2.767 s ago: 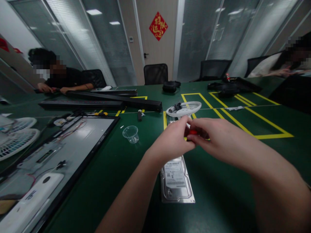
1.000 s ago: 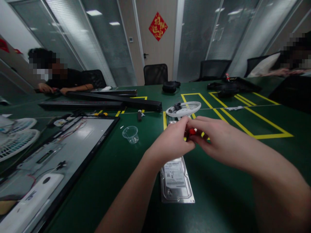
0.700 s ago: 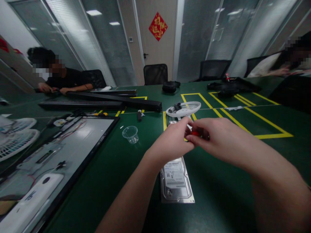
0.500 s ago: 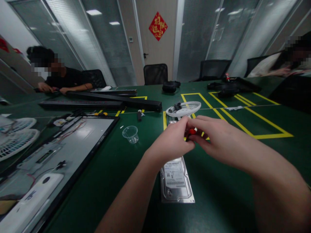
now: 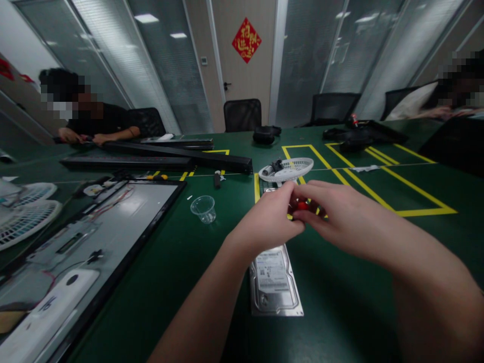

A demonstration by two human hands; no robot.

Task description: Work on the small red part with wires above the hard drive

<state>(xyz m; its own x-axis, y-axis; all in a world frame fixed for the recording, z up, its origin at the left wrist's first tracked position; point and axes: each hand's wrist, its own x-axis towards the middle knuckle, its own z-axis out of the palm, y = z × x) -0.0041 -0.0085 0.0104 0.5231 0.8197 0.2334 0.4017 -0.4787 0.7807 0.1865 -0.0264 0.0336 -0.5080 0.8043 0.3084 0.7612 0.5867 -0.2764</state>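
My left hand (image 5: 269, 218) and my right hand (image 5: 333, 206) meet above the table, fingertips curled together. Between them shows a small red object (image 5: 302, 205) with dark parts; most of it is hidden by the fingers, so its kind is unclear. The right thumb and fingers close round it, and the left fingers press in from the other side. Below the hands a silver hard drive (image 5: 274, 282) lies label up on the green table (image 5: 340, 312), its far part covered by my left hand. To the left stands a clear plastic cup (image 5: 204, 209).
A white fan grille (image 5: 291, 169) with a dark part on it lies beyond my hands. An opened display panel (image 5: 139, 212) fills the left side. Black bars (image 5: 223, 162) lie further back. One person (image 5: 109, 121) sits far left, another (image 5: 416, 103) far right.
Both hands stay almost in place, with a slight shift of the fingers. The red object between them has turned a little.
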